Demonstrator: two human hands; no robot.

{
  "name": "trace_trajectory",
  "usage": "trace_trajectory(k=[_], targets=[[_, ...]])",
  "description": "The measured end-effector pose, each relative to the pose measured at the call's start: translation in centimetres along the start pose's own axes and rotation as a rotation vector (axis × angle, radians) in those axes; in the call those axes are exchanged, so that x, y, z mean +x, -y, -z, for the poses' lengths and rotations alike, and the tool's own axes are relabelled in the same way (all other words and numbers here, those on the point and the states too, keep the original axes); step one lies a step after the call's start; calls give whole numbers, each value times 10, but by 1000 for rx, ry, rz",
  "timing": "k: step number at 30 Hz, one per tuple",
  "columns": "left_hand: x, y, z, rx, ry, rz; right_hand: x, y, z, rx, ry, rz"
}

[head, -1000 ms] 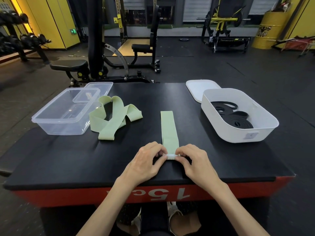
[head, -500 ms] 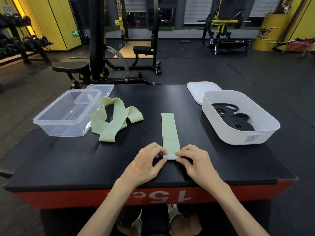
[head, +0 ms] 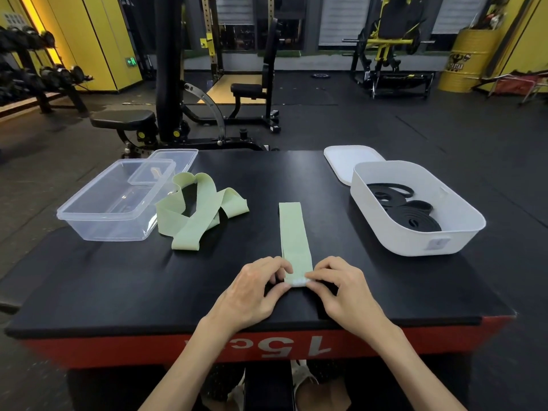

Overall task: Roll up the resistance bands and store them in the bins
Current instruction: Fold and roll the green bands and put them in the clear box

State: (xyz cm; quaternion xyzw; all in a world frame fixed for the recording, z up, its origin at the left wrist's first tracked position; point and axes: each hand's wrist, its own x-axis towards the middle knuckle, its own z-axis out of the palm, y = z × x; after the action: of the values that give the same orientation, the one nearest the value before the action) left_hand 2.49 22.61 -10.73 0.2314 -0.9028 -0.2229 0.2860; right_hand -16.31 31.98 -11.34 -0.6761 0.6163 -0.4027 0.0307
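Here, left hand (head: 252, 289) and right hand (head: 341, 287), each grip pinching green band (head: 293, 232) end

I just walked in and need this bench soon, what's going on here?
A person is rolling up a flat green band on the black platform; the left hand and right hand pinch its near end, where a small roll has begun. A second green band lies loose beside the clear bin. Coiled black bands sit in the white bin.

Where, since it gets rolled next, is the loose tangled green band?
In the head view the tangled green band lies left of centre on the black platform, right beside the clear bin and left of the flat green band.
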Motion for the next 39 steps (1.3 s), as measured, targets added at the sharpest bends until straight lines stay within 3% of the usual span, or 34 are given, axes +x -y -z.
trace_trajectory(k=[39], targets=[[1, 2, -3, 0, -24, -2, 1, 0, -1, 21, -34, -32]])
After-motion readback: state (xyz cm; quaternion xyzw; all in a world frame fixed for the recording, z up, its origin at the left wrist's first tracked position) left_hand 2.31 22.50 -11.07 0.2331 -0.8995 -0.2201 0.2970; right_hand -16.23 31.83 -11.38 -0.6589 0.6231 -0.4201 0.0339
